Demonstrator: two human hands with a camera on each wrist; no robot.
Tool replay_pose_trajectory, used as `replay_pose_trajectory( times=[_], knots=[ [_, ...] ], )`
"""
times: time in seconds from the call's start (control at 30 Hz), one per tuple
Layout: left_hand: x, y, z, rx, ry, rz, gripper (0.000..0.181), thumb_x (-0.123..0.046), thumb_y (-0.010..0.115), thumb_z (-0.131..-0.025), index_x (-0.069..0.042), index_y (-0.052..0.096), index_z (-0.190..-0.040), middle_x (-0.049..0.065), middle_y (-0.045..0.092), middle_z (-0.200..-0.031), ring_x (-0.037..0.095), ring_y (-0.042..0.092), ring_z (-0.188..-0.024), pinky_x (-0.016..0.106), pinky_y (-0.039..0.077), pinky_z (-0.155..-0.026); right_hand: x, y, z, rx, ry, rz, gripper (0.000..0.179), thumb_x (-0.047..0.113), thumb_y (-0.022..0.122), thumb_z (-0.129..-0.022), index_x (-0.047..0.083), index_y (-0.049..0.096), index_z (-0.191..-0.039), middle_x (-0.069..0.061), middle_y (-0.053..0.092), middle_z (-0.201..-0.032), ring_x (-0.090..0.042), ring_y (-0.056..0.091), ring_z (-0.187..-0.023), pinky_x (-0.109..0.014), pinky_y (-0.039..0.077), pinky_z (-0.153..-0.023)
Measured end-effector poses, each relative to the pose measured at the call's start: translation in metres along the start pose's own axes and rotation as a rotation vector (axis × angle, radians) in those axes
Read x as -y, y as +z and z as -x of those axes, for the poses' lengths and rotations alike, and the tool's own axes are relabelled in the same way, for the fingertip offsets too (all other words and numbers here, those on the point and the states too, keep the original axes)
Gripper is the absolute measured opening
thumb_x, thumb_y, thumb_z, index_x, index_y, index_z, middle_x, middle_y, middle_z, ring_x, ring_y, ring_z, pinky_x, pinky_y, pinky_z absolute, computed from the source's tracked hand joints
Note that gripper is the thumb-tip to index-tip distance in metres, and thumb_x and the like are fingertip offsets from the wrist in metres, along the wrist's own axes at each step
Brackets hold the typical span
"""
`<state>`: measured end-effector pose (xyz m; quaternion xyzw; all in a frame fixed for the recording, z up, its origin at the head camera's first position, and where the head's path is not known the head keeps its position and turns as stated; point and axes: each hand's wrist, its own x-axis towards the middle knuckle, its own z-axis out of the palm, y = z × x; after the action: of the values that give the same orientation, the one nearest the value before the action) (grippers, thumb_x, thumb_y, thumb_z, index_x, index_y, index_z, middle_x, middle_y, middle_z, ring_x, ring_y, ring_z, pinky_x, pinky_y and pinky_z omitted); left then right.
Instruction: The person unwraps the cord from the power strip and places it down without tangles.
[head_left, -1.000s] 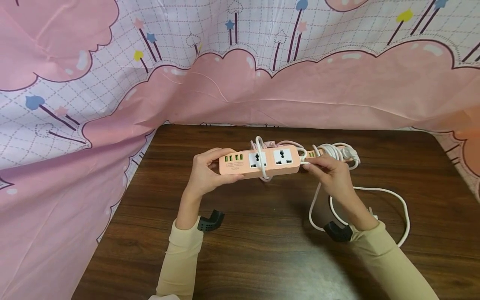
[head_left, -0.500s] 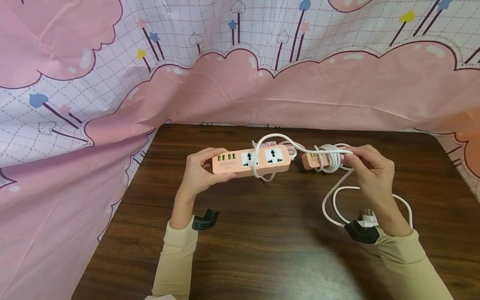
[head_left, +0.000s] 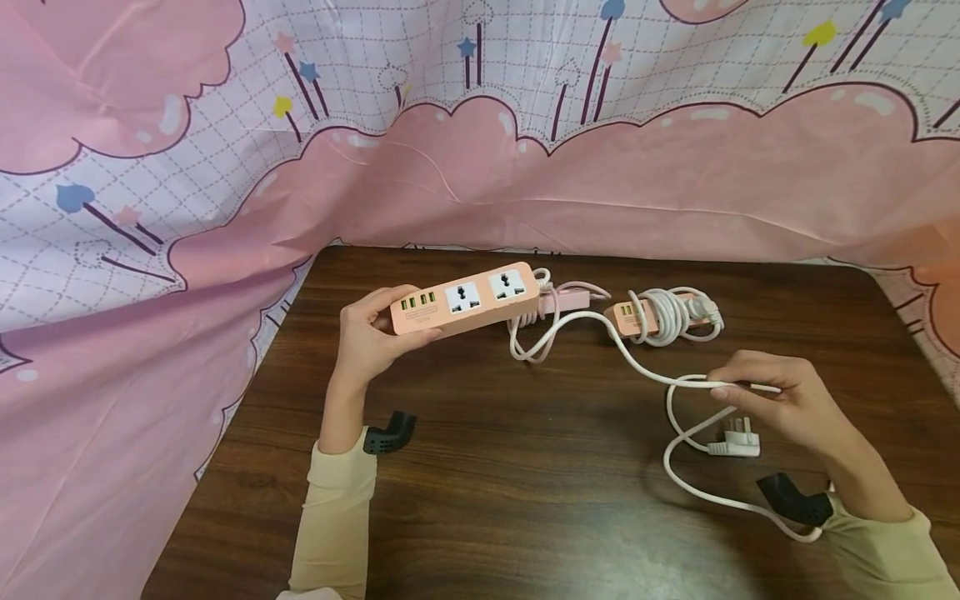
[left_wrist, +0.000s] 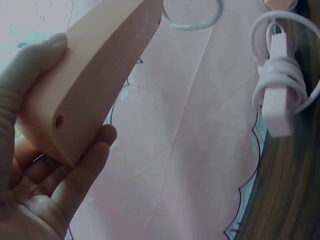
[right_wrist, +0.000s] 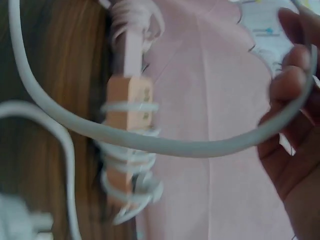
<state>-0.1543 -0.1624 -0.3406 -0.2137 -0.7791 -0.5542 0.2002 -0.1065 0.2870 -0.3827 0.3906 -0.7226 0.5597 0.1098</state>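
My left hand (head_left: 367,337) grips the left end of an orange power strip (head_left: 472,302), its sockets and several USB ports facing me, tilted up to the right. In the left wrist view the thumb and fingers wrap the end of the strip. A white power cord (head_left: 637,367) leaves the strip's right end and sags across to my right hand (head_left: 780,396), which pinches it between thumb and fingers. Past that hand the cord loops down toward the table, where its white plug (head_left: 738,442) lies with the prongs upward.
On the dark wooden table (head_left: 525,500), behind the held strip, lies a pink power strip (head_left: 567,301) wound with its own cord. To its right is another orange strip (head_left: 626,319) wrapped in white cord (head_left: 667,317). A pink patterned cloth (head_left: 600,200) hangs behind.
My right hand has drawn the cord to the right and down, and the loop round the held strip has come off. My left hand has shifted left, tilting the strip upward.
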Motion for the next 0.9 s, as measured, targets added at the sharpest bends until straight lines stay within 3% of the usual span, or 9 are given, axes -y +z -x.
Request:
replay_pose_trajectory(
  times=[0.17,0.27,0.4,0.63,0.9],
  knots=[
    [0.026,-0.011,0.003,-0.054,-0.021,0.016,0.049,0.013,0.083,-0.057,0.013,0.064,-0.102,0.026,0.064,-0.089,0.006,0.056,-0.073,0.013,0.048,-0.057,-0.004,-0.007,0.022,0.077,0.126,0.230,0.046,-0.028,0.066,-0.061,0.008,0.071,-0.089,0.003,0.060,-0.072,-0.003,0.046,-0.060,-0.020,0.035,-0.047],
    [0.046,-0.020,0.006,-0.092,-0.053,0.038,0.051,0.013,0.083,-0.057,0.012,0.064,-0.105,0.026,0.063,-0.091,0.006,0.058,-0.073,0.014,0.049,-0.059,-0.004,-0.010,0.031,0.111,0.211,0.333,0.046,-0.023,0.070,-0.062,0.016,0.071,-0.086,0.007,0.062,-0.073,0.000,0.048,-0.058,-0.018,0.036,-0.046],
    [0.061,-0.032,0.012,-0.142,-0.098,0.043,0.051,0.014,0.082,-0.059,0.011,0.064,-0.106,0.026,0.062,-0.093,0.006,0.060,-0.074,0.015,0.050,-0.062,-0.004,-0.012,0.037,0.173,0.277,0.398,0.039,-0.013,0.074,-0.067,0.022,0.070,-0.082,0.011,0.064,-0.076,0.002,0.050,-0.060,-0.016,0.038,-0.048],
    [0.066,-0.048,0.029,-0.191,-0.177,0.012,0.047,0.018,0.077,-0.061,0.017,0.061,-0.106,0.030,0.061,-0.094,0.001,0.060,-0.073,0.013,0.050,-0.063,-0.006,0.001,0.038,0.217,0.256,0.506,0.035,-0.003,0.080,-0.064,0.028,0.069,-0.077,0.019,0.061,-0.073,0.005,0.049,-0.063,-0.012,0.037,-0.054],
    [0.072,-0.058,0.041,-0.214,-0.285,-0.114,0.045,0.011,0.079,-0.065,0.017,0.061,-0.106,0.031,0.062,-0.094,0.000,0.057,-0.070,0.011,0.047,-0.060,-0.010,0.033,0.039,0.220,0.170,0.550,0.026,-0.003,0.078,-0.066,0.016,0.069,-0.081,0.016,0.063,-0.076,0.005,0.053,-0.068,-0.012,0.040,-0.057]
  ],
)
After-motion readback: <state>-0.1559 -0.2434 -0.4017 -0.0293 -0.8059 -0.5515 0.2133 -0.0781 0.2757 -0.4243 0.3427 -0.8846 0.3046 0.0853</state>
